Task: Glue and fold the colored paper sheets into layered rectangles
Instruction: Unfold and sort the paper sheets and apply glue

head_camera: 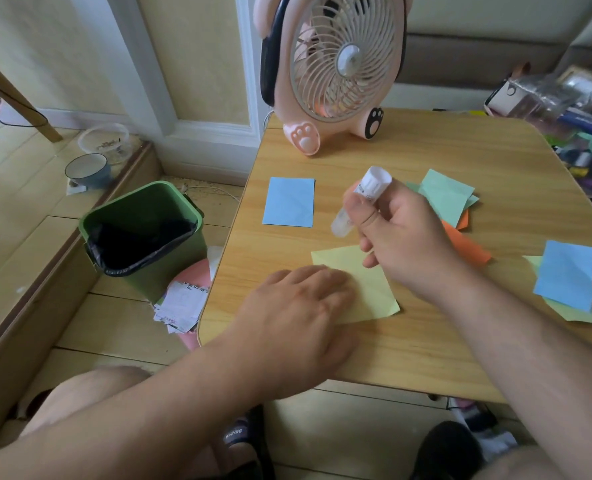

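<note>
Left hand [298,299] lies flat with straight fingers on the near-left part of the yellow sheet [374,289], pinning it to the desk [408,348], while the right hand [402,237] is curled round a glue stick [360,202] and holds it tilted above the sheet's far edge, lower tip pointing down and left. The tip looks clear of the paper, though whether it is capped or bare cannot be told.

The step in hand seems to be gluing the yellow sheet before it is folded. To do it well, the person would bring the tip down near the pinning fingers and stroke away from them, so the paper is pulled taut rather than bunched — a light, even pass along the band that will be covered by the fold. The flat hand should shift off any part meant to take glue.

A finished blue rectangle [289,202] lies further back on the desk, green sheets [443,195] and an orange sheet [467,247] wait behind the right hand, and another blue piece [564,275] rests on paper at the right — well apart from the glue, which is as it should be
</note>
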